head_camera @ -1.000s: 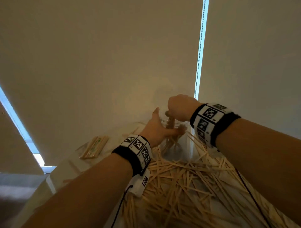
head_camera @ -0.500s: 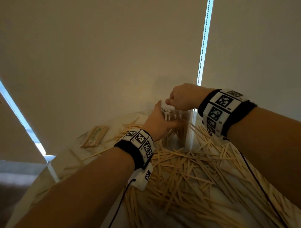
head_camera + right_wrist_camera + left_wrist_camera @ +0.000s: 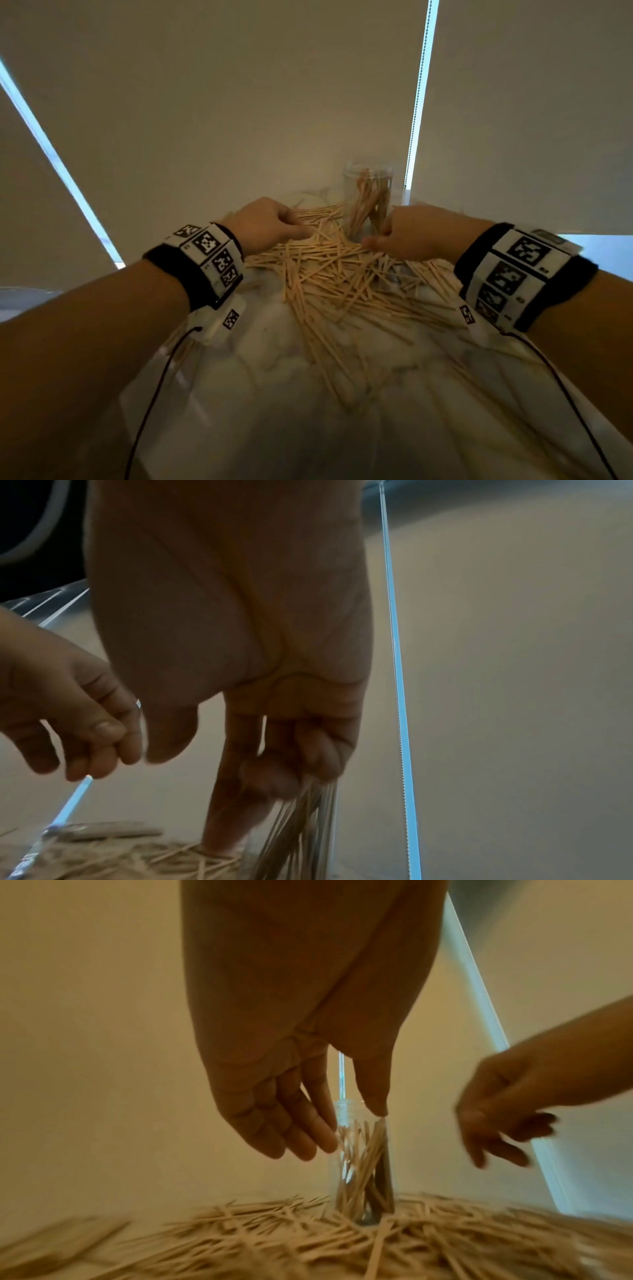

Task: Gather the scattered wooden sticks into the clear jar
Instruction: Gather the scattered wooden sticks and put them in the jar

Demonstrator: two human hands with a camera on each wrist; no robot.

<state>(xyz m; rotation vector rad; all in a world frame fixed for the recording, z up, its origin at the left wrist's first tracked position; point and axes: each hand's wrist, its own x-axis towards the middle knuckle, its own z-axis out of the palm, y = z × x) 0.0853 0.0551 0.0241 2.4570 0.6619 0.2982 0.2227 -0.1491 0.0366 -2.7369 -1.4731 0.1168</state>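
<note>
Most of the wooden sticks (image 3: 329, 274) lie heaped on the table (image 3: 274, 411). Both empty hands, left hand (image 3: 267, 224) and right hand (image 3: 411, 233), reach down loose-fingered, ready to gather another bundle, I reckon. Beyond them, the clear jar (image 3: 370, 198) stands upright, partly filled.

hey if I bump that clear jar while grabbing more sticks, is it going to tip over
Probably fairly easily. The clear jar is tall and narrow, stands upright among the loose wooden sticks, and looks only partly filled, so it is likely light. The sticks inside lean to one side, which may shift its balance. Neither hand is steadying it.
</note>
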